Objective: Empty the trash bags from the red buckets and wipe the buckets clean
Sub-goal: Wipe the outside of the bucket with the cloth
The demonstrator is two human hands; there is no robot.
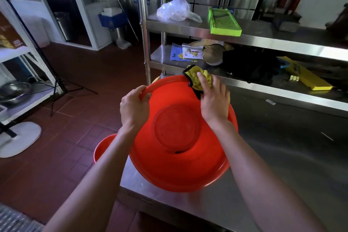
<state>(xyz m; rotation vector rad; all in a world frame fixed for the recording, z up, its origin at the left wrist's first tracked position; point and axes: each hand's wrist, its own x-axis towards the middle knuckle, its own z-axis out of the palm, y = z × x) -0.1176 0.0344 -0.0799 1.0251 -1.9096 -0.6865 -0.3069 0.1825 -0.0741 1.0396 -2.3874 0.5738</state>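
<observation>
A wide red bucket (180, 167) stands tilted on the steel table's corner, its inside facing me. My left hand (134, 108) grips its rim at the upper left. My right hand (213, 100) presses a yellow cloth (195, 78) with a black edge against the far rim on the inside. A second red bucket (102, 149) sits on the floor below, mostly hidden behind my left forearm and the first bucket.
The steel table (282, 165) stretches to the right, with shelves (244, 37) behind holding a clear plastic bag (176, 10), a green slicer (223, 22), a yellow slicer (305, 78) and papers. A white stand base (20, 137) and a tripod sit on the tiled floor left.
</observation>
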